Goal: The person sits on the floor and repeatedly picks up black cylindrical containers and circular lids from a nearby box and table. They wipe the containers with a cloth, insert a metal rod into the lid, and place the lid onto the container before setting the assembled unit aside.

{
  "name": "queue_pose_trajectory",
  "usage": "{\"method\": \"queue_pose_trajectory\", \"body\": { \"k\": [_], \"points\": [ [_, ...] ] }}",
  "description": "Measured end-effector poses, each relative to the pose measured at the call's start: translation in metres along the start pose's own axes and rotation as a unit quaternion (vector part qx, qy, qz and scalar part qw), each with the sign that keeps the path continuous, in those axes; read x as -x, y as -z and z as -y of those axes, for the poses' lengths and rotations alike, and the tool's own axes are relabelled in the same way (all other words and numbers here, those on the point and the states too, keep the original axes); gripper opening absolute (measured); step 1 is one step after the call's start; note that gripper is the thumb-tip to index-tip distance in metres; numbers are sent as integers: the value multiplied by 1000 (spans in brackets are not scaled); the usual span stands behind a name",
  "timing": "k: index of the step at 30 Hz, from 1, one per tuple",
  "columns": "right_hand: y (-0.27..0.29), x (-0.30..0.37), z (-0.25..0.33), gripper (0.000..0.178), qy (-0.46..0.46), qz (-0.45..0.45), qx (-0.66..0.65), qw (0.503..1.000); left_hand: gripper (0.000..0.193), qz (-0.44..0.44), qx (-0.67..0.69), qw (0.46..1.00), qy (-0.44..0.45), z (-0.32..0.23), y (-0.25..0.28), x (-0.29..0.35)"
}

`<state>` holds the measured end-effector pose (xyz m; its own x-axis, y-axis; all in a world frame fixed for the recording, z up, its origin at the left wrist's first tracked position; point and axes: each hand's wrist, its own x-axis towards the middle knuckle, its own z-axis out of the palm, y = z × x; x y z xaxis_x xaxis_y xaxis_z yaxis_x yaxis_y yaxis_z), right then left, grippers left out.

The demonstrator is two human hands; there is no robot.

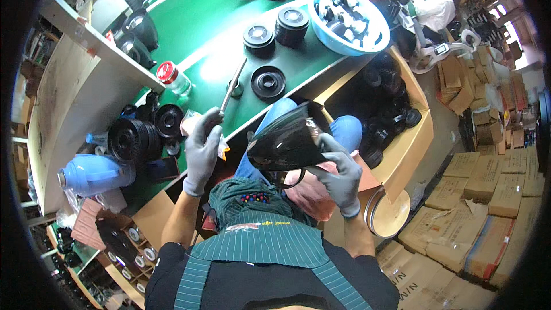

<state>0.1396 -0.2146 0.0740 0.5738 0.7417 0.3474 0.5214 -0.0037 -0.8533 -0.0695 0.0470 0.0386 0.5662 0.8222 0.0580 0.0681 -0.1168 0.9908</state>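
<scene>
My left hand [202,155], in a grey glove, is closed around the lower end of a slim rod-shaped tool [232,87] with a pale metal shaft that points up and away. In my gloved right hand [342,177] is a glossy black tapered shell [282,144], gripped at its right end and tilted over my lap. A black loop hangs below the shell. On the green table just beyond, a round black disc part [268,82] lies flat. Behind it stand two short stacks of black discs [291,26], and a red-lidded clear jar [174,78] is to the left.
A blue basin [349,41] of small black and white parts sits at the table's right edge. Below it, an open carton [414,148] holds black parts. More black discs [135,140] and a blue bottle-shaped object [96,173] are at left. Cardboard boxes [479,177] cover the right floor.
</scene>
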Motion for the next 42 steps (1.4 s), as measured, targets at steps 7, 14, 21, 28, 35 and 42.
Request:
{"method": "queue_pose_trajectory", "body": {
  "k": [7, 14, 21, 28, 35, 42],
  "points": [
    [-24, 17, -6, 43, 8, 2, -92, 996, 74, 280, 113, 933, 194, 79, -5, 33],
    [-59, -16, 11, 42, 72, 125, -84, 986, 58, 259, 473, 807, 240, 192, 21, 45],
    [-78, -127, -73, 28, -96, 145, -192, 966, 71, 199, 260, 944, 25, 189, 31, 61],
    [-178, -221, -222, 92, -170, 137, 394, 893, 66, 124, 208, 967, 75, 221, 31, 68],
    [-131, -186, -165, 56, -246, 60, 104, 962, 60, 85, 169, 979, 69, 245, 23, 73],
    [-103, -82, -62, 66, -115, 98, -195, 969, 43, 131, 207, 959, 142, 220, 17, 60]
  ]
}}
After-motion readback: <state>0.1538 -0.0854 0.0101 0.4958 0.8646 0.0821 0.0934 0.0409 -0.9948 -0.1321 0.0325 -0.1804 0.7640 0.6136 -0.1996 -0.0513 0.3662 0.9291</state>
